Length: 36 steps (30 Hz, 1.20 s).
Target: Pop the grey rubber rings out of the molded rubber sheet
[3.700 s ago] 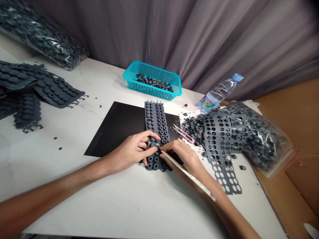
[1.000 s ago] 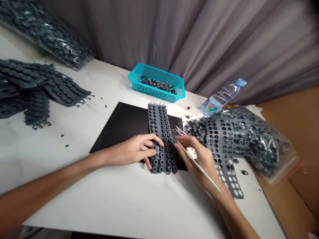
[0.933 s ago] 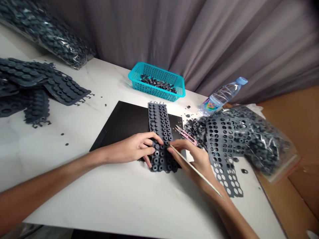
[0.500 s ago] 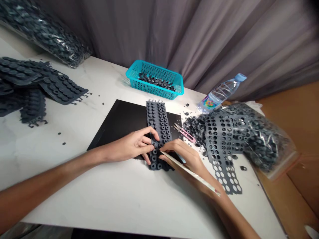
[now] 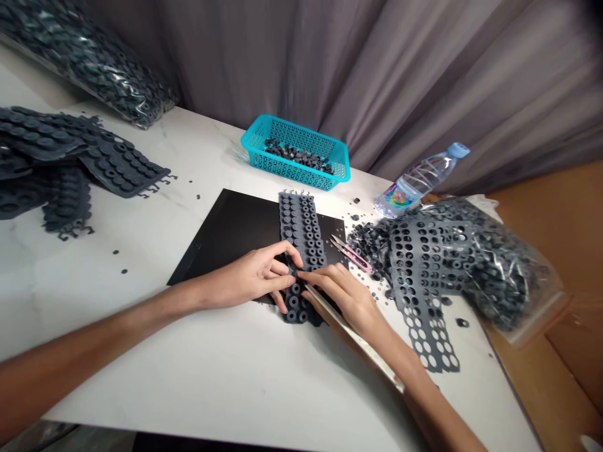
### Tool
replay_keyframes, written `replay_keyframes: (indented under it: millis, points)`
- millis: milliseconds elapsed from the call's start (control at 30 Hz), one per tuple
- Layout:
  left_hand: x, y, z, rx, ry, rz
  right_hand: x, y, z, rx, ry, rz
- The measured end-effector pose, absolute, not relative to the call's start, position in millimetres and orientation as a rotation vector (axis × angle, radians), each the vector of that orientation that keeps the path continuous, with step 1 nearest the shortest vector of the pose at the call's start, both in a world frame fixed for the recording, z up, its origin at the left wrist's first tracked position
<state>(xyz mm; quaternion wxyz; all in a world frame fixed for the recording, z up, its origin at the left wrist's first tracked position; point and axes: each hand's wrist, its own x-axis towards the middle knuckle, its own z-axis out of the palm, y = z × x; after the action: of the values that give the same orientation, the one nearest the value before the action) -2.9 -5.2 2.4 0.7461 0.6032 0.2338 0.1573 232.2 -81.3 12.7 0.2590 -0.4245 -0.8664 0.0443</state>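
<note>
A dark grey moulded rubber sheet (image 5: pixel 298 221) with rows of round, ring-shaped pieces lies lengthwise over a black mat (image 5: pixel 230 233). My left hand (image 5: pixel 264 276) comes in from the left, its thumb and forefinger closed on the sheet near its lower part. Between palm and fingers of my right hand (image 5: pixel 343 294) rests a thin whitish stick (image 5: pixel 372 353), slanting down to the lower right. The right fingertips meet the left thumb over the rings, and whatever small piece is between them is hidden.
Pink-handled thread snips (image 5: pixel 352 253) lie right of the sheet, near loose black pieces (image 5: pixel 370 243). Behind stands a turquoise basket (image 5: pixel 292 166) with small parts. A bottle (image 5: pixel 421 179), a punched-out sheet (image 5: pixel 417 295) and a filled plastic bag (image 5: pixel 513 282) occupy the right; more sheets (image 5: pixel 113 157) lie left.
My right forefinger has reached left to the left thumb. The stick has swung lower, its far end down and left. My left hand keeps its grip on the sheet.
</note>
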Motion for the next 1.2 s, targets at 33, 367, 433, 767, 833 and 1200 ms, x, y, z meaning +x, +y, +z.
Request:
replay_keyframes:
  millis: [33,367,433,767,833,1200]
  points:
    - [-3,-5,3,1.316,0.516,0.344,232,-81,12,-1.163,-2.368,0.065]
    - [-1,-7,5,1.286,0.58,0.308,221,-85,0,-1.395,-2.189,0.021]
    - [-1,-8,6,1.259,0.579,0.284,227,-84,4,-1.577,-1.978,0.096]
    - [-2,-14,22,1.391,0.62,0.221,275,-78,17,-1.867,-1.782,0.065]
    - [-1,-13,22,1.418,0.63,0.22,262,-80,16,-1.741,-1.829,0.236]
    - [2,-19,11,1.613,0.812,0.411,238,-85,15,-1.331,-2.154,0.418]
